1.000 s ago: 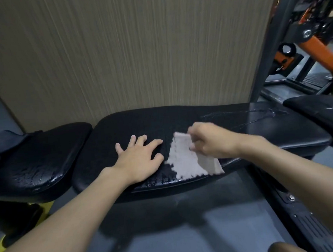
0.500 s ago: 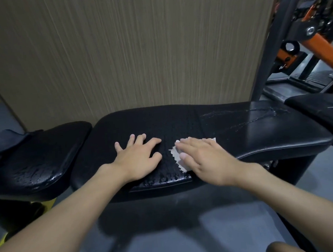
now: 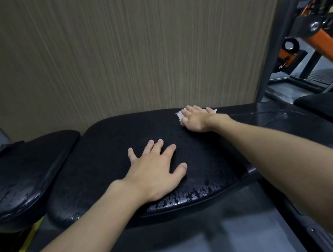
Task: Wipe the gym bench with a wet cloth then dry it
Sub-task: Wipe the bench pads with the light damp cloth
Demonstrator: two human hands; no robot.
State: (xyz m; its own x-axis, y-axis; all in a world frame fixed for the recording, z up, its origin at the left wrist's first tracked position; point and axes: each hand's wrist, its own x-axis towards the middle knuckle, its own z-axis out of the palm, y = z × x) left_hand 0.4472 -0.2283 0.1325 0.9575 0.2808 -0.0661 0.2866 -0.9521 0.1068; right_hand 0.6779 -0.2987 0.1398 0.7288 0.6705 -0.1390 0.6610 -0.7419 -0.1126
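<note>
Nearest the camera, a grey floor [image 3: 187,242] is seen, crossed at the lower left by a yellow stripe [image 3: 23,247]. Above it, the near edge of the black gym bench [image 3: 105,160] is beaded with water drops [image 3: 185,199]. The left hand [image 3: 156,170] is laid flat on the middle of the pad, palm down. Its 5 fingers are spread and straight, and nothing is held by it.

Farther on, at the far edge of the same pad, the right hand [image 3: 195,118] is pressed palm down on a small white cloth [image 3: 179,116]. The fingers are stretched flat over the cloth, not curled round it. Most of the cloth is covered, and only ragged edges are shown on either side of the hand.

A 2nd black pad [image 3: 29,167] is set just beside the bench at the left. Pale streaks [image 3: 273,116] at the bench's right end appear to be water. Behind the bench a brown wood-grain wall panel [image 3: 138,50] is seen. To the right, a dark upright post [image 3: 273,43] and orange-and-black gym equipment [image 3: 325,44] are placed farther back.
</note>
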